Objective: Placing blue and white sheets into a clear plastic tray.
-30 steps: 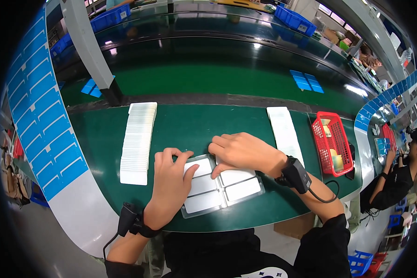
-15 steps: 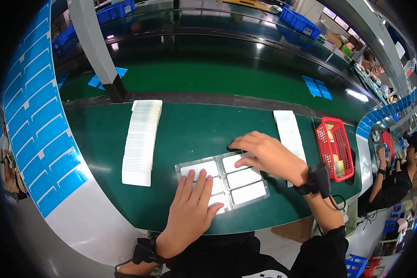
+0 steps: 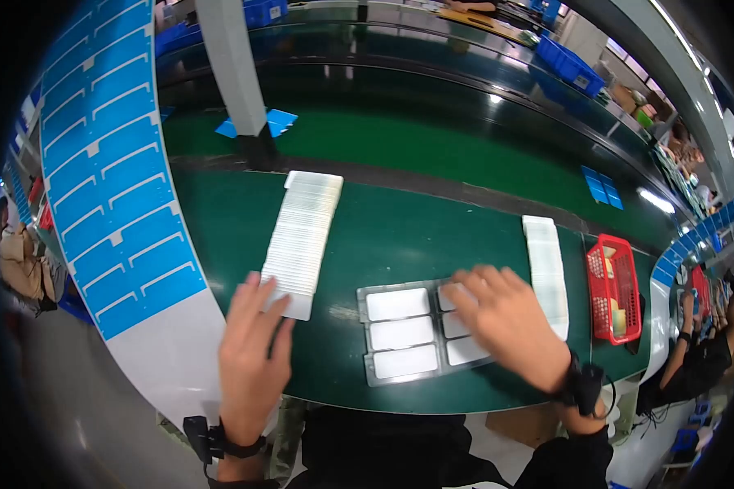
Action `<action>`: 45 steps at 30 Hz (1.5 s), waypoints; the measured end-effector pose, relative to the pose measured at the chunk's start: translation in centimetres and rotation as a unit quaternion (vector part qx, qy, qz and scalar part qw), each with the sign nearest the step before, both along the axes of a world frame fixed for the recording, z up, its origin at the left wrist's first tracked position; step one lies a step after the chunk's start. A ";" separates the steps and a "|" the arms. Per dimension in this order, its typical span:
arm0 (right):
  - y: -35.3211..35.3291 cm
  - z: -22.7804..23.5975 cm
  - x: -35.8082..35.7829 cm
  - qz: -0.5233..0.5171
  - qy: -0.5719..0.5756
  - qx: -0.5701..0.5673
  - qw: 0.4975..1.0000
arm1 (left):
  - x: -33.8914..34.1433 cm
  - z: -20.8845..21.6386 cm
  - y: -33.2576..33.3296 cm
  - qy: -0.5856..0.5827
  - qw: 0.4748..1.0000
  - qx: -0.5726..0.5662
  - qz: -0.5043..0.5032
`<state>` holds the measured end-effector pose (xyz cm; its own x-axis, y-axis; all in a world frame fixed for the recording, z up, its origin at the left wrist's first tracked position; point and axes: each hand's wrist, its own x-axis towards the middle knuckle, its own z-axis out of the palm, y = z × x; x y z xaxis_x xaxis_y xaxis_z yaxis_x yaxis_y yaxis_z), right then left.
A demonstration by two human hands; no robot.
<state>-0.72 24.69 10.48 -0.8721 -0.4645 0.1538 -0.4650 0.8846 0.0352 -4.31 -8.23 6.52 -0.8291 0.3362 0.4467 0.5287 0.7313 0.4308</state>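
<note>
Green table fills the middle of the view, with a curved white panel carrying blue stickers along its 9 o'clock edge. Long row of white cards runs from 12 o'clock down toward 8 o'clock of the table centre. A second, narrower row of white cards lies at 3 o'clock, just beside a red basket further out at 3 o'clock. Clear tray with white rectangular pieces in its pockets lies flat at 6 o'clock, near the front edge. Right hand lies flat on the tray's 3 o'clock side, fingers spread, pressing down, gripping nothing. Left hand is at 8 o'clock of the tray, well apart from it, open with fingers stretched, fingertips touching the near end of the long row, nothing held. Black wrist straps on both arms.
</note>
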 end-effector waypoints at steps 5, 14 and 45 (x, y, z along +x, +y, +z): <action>-5.9 0.5 4.3 0.116 -0.088 -0.169 0.975 | 0.0 -0.7 -4.5 0.099 0.931 -0.048 0.349; -15.7 -4.8 5.4 0.226 -0.119 -0.289 0.923 | 2.2 -3.3 -11.4 0.028 0.909 0.120 0.397; -28.0 -21.1 5.8 0.211 -0.208 -0.346 0.890 | 10.9 -31.8 -18.8 -0.387 0.887 -0.071 0.241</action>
